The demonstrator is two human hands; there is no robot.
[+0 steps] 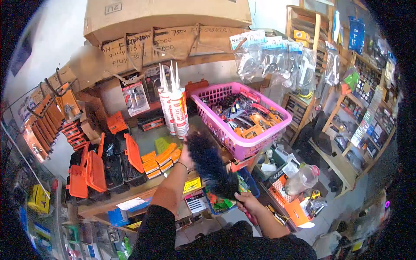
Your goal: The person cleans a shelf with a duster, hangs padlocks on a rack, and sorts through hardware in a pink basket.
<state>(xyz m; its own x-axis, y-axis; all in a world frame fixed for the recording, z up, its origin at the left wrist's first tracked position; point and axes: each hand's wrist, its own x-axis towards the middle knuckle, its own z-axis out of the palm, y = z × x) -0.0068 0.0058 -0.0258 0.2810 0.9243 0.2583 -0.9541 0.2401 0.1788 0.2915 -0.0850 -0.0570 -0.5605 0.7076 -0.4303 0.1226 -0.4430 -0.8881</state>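
One dark, fluffy duster (212,167) lies mid-view, slanting down toward five o'clock in the head view. The right grip (249,203), at its lower end, is clenched around its pink handle. The left grip (186,155) is at the duster's ten o'clock, near the base of the white sealant tubes (174,110); its fingers are partly hidden, so I cannot tell whether it grasps anything. From the duster, a pink basket (243,148) of packaged parts sits at one o'clock, small orange boxes (162,160) at nine, on the desk (149,138), and a clear jar (300,180) toward three.
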